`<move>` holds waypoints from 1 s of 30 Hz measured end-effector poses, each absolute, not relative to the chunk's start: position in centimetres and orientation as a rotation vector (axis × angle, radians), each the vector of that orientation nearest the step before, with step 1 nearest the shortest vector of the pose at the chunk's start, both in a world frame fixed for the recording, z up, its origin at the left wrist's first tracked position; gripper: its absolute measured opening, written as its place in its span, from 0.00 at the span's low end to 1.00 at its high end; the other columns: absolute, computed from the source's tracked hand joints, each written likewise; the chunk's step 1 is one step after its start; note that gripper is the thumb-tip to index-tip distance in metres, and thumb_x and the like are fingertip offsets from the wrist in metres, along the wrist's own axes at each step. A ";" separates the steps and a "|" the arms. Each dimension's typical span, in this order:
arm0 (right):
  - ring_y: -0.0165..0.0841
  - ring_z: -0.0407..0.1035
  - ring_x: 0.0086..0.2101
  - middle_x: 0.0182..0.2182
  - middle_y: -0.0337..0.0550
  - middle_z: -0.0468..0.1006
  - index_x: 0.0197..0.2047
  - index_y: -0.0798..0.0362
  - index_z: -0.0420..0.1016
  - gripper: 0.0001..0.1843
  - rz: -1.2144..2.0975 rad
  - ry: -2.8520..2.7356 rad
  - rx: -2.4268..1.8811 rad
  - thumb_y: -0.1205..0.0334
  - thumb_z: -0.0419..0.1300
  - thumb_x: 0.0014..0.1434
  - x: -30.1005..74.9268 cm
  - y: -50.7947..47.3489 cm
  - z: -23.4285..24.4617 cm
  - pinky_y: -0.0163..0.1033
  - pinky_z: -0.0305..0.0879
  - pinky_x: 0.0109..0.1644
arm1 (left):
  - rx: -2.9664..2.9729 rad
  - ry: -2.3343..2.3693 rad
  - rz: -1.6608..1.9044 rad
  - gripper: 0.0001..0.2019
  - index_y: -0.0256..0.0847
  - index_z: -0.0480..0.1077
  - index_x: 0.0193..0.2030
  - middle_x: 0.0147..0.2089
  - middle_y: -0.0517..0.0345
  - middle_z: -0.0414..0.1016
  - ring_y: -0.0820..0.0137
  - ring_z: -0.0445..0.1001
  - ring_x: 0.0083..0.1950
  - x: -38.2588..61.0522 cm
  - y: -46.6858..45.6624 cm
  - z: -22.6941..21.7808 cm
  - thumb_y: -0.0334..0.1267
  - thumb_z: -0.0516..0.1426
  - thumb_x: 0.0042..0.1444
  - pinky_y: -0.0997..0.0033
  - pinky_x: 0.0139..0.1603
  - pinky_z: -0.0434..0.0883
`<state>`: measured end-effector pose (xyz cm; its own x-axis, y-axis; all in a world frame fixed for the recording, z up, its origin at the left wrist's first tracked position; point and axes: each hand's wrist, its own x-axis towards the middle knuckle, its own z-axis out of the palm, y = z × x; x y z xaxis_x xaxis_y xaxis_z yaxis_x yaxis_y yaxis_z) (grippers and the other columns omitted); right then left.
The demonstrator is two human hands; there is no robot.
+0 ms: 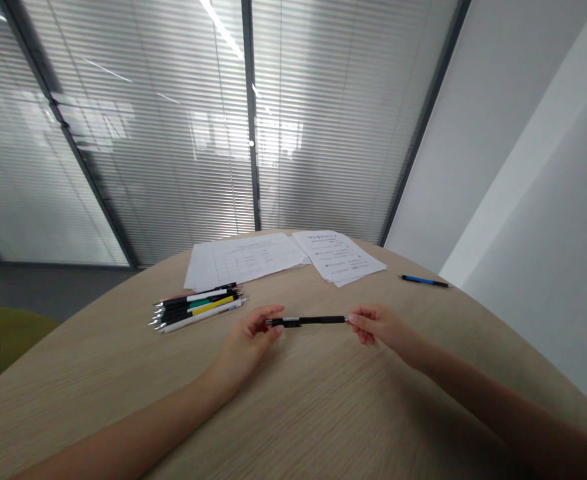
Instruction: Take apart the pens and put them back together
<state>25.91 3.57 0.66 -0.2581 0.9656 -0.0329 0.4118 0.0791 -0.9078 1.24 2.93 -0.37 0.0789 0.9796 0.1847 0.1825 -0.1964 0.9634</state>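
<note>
The right hand (376, 327) is hiding one end of the black pen (307, 321), and the left hand (246, 347) is partly covering the other. The picture's bottom edge is cutting off both forearms (123, 437). The upper pens in the bundle of pens (198, 308) are hiding those beneath. The print on the papers (336, 257) is appearing too small to read, and the blinds (173, 167) are blocking the view beyond. The left edge is cutting off a yellow chair (3, 333).

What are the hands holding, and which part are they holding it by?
The left hand and right hand hold one black pen between them, level across the table. Each hand pinches one end in its fingertips.
</note>
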 end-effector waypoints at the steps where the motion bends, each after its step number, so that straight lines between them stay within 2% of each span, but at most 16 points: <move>1: 0.23 0.56 0.15 0.13 0.32 0.62 0.21 0.55 0.63 0.16 1.169 -1.734 -1.364 0.50 0.53 0.48 25.9 3.4 0.7 0.31 0.50 0.20 | 1.583 1.205 1.222 0.15 0.39 0.70 0.41 0.34 0.58 0.73 0.71 0.68 0.32 1.1 2.9 -0.5 0.35 0.58 0.43 0.71 0.35 0.65; 5: 0.23 0.56 0.15 0.13 0.31 0.61 0.20 0.55 0.63 0.17 1.284 -1.669 -1.345 0.49 0.54 0.47 25.9 3.2 0.7 0.30 0.49 0.20 | 1.776 1.232 1.223 0.13 0.41 0.70 0.40 0.36 0.57 0.74 0.69 0.69 0.36 0.9 2.6 -0.4 0.35 0.56 0.44 0.67 0.41 0.65; 11: 0.22 0.56 0.16 0.15 0.32 0.62 0.22 0.57 0.65 0.17 1.444 -1.611 -1.336 0.49 0.56 0.46 26.3 3.3 0.2 0.30 0.49 0.20 | 1.846 1.214 1.260 0.11 0.42 0.72 0.36 0.32 0.58 0.74 0.68 0.69 0.35 1.0 2.3 0.0 0.35 0.56 0.43 0.67 0.41 0.66; 16: 0.22 0.58 0.18 0.19 0.36 0.67 0.24 0.58 0.69 0.18 1.464 -1.679 -1.288 0.49 0.55 0.49 26.5 3.5 0.5 0.31 0.53 0.23 | 1.507 1.257 1.253 0.13 0.39 0.73 0.35 0.27 0.59 0.74 0.69 0.70 0.30 1.3 2.5 0.4 0.38 0.59 0.40 0.71 0.32 0.66; 18: 0.25 0.62 0.22 0.23 0.40 0.71 0.28 0.59 0.72 0.20 1.393 -1.792 -1.264 0.48 0.53 0.51 26.4 3.5 0.8 0.32 0.56 0.25 | 1.379 1.257 1.230 0.14 0.38 0.72 0.35 0.26 0.58 0.74 0.68 0.71 0.30 1.3 2.6 0.6 0.39 0.60 0.40 0.71 0.32 0.65; 20: 0.29 0.65 0.27 0.29 0.45 0.74 0.36 0.58 0.73 0.21 1.297 -1.897 -1.223 0.48 0.51 0.53 26.2 3.4 1.1 0.34 0.59 0.29 | 1.319 1.213 1.217 0.14 0.38 0.72 0.35 0.26 0.57 0.75 0.67 0.71 0.31 1.4 2.6 0.8 0.40 0.60 0.39 0.71 0.33 0.65; 23: 0.31 0.66 0.33 0.35 0.45 0.76 0.47 0.54 0.68 0.22 1.261 -1.969 -1.184 0.50 0.51 0.53 25.4 2.6 1.3 0.38 0.61 0.37 | 1.321 1.151 1.150 0.12 0.38 0.73 0.30 0.23 0.60 0.75 0.68 0.71 0.29 1.6 2.3 0.9 0.41 0.61 0.38 0.71 0.33 0.65; 25: 0.31 0.68 0.33 0.34 0.44 0.76 0.49 0.53 0.67 0.22 1.347 -1.977 -1.156 0.53 0.52 0.53 24.7 1.7 1.5 0.38 0.61 0.38 | 1.331 1.100 1.092 0.10 0.39 0.73 0.28 0.22 0.62 0.74 0.70 0.70 0.26 1.8 1.8 1.0 0.40 0.62 0.37 0.73 0.31 0.64; 28: 0.28 0.68 0.28 0.29 0.41 0.76 0.49 0.52 0.67 0.20 1.533 -1.994 -1.095 0.59 0.54 0.52 23.7 0.1 2.0 0.34 0.62 0.32 | 1.328 1.037 1.035 0.10 0.39 0.73 0.26 0.22 0.63 0.74 0.70 0.69 0.26 2.0 1.1 1.1 0.41 0.63 0.35 0.74 0.30 0.63; 30: 0.26 0.67 0.25 0.27 0.40 0.76 0.49 0.52 0.67 0.19 1.657 -1.998 -1.020 0.62 0.54 0.52 23.2 -0.7 2.4 0.32 0.60 0.29 | 1.333 1.000 1.024 0.14 0.39 0.73 0.30 0.25 0.61 0.76 0.68 0.70 0.29 2.1 0.8 1.2 0.44 0.62 0.36 0.73 0.33 0.63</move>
<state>23.22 -0.73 2.44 -0.6794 0.7128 -0.1743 0.3031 0.0563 -0.9513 2.06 0.76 1.22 0.2632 0.9646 0.0169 -0.0058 -0.0159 0.9999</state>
